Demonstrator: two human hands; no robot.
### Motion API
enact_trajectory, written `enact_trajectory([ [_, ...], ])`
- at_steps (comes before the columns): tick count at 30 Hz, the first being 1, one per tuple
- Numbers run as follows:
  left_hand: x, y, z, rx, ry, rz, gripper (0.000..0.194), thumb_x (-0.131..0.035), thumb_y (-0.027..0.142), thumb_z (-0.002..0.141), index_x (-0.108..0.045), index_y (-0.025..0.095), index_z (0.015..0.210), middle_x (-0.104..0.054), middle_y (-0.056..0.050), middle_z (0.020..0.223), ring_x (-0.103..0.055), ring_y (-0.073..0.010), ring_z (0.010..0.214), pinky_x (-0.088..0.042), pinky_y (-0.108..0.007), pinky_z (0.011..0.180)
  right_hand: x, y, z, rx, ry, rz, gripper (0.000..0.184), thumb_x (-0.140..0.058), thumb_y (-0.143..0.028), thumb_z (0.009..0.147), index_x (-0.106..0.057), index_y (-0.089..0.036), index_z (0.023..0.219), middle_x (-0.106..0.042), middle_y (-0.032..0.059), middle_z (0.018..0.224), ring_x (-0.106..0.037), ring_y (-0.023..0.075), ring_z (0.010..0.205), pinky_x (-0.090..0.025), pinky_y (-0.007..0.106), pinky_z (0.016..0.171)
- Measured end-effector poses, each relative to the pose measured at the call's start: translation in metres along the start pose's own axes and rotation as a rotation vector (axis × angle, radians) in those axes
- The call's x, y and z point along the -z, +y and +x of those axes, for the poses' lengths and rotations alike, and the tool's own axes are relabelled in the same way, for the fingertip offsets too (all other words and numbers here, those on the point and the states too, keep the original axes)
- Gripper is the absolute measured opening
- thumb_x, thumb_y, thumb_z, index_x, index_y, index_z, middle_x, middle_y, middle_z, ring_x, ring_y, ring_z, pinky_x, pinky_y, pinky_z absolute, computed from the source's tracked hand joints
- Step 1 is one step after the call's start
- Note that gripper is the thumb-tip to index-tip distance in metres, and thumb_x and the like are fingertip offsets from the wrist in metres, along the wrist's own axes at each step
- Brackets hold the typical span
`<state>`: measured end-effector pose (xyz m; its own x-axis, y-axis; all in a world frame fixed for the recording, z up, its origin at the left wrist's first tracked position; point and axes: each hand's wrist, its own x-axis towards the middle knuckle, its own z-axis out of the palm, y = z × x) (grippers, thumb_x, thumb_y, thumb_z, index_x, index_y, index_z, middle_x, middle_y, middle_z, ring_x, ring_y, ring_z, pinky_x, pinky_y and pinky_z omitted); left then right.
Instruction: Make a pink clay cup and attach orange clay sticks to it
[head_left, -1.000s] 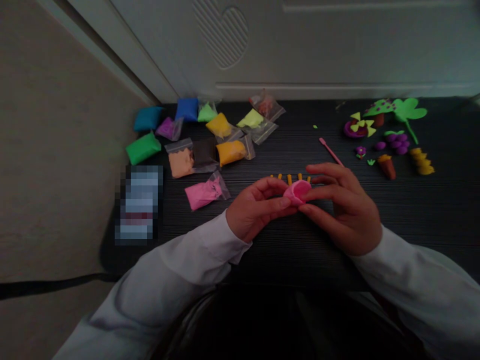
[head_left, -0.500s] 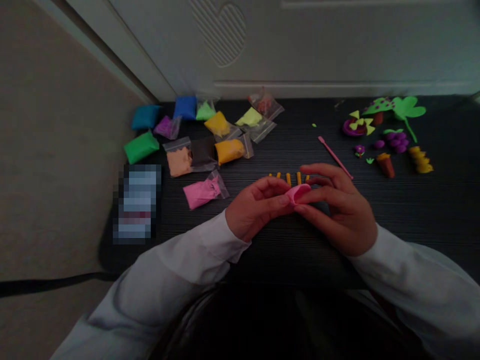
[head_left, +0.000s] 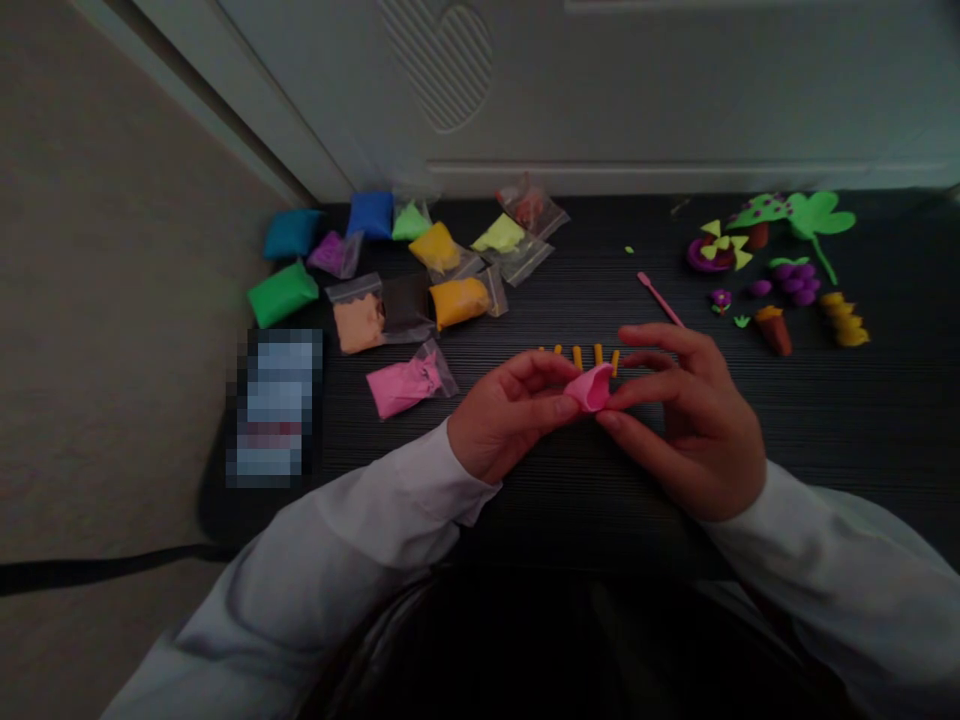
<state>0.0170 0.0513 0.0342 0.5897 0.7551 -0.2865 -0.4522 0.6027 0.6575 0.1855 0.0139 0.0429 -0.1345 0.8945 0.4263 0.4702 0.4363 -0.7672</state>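
A small piece of pink modelling clay, shaped like a hollow cup or cone, is held up above the dark table. My left hand pinches its left end between thumb and fingers. On the other side, the thumb and index finger of my right hand close on the lower right edge of the clay, while the remaining fingers stay raised and curved. Just behind the clay lie several short orange-yellow clay sticks, partly hidden by my hands. A pink modelling tool lies beyond my right hand, its near end covered.
Bags of coloured clay, among them a pink bag and a green bag, spread over the table's left. A blurred-out phone lies at the left edge. Finished clay pieces, including purple grapes, stand at right. A white panel rises behind.
My right hand has shifted slightly right, its fingers now at the clay's edge instead of inside it. The pink clay has turned so its opening shows more.
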Motion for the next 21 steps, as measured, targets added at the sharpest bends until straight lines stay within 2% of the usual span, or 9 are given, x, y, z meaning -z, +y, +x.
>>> enact_trajectory([
  [5,0.0011,-0.0004,0.0002,-0.037,-0.02,0.002,0.021,-0.067,0.005,0.062,-0.061,0.016,0.08,-0.064,0.002,0.078,-0.059,-0.0063,0.072,-0.044,-0.019,0.073,0.0003,0.0005,-0.0021,0.091,0.008,-0.084,0.029,-0.067,-0.015,0.067,-0.06,-0.03,0.09,-0.047,0.0018,0.118,-0.047,0.0251,0.108,-0.046,0.046,0.089],
  [12,0.0009,-0.0026,0.001,-0.072,-0.043,-0.006,0.023,-0.066,0.003,0.062,-0.061,0.015,0.081,-0.064,0.003,0.076,-0.059,-0.0057,0.069,-0.045,-0.017,0.067,-0.0007,0.0015,0.0002,0.142,0.034,-0.119,0.026,-0.068,-0.02,0.067,-0.06,-0.03,0.089,-0.051,0.0031,0.114,-0.049,0.0253,0.106,-0.047,0.046,0.086],
  [21,0.0014,-0.0032,0.0013,-0.075,-0.037,0.016,0.025,-0.066,0.001,0.061,-0.06,0.016,0.081,-0.063,0.003,0.077,-0.059,-0.0062,0.071,-0.046,-0.018,0.068,-0.0007,-0.0008,0.0008,0.188,0.043,-0.175,0.024,-0.067,-0.017,0.068,-0.061,-0.029,0.087,-0.054,0.0026,0.111,-0.048,0.0256,0.107,-0.044,0.045,0.09],
])
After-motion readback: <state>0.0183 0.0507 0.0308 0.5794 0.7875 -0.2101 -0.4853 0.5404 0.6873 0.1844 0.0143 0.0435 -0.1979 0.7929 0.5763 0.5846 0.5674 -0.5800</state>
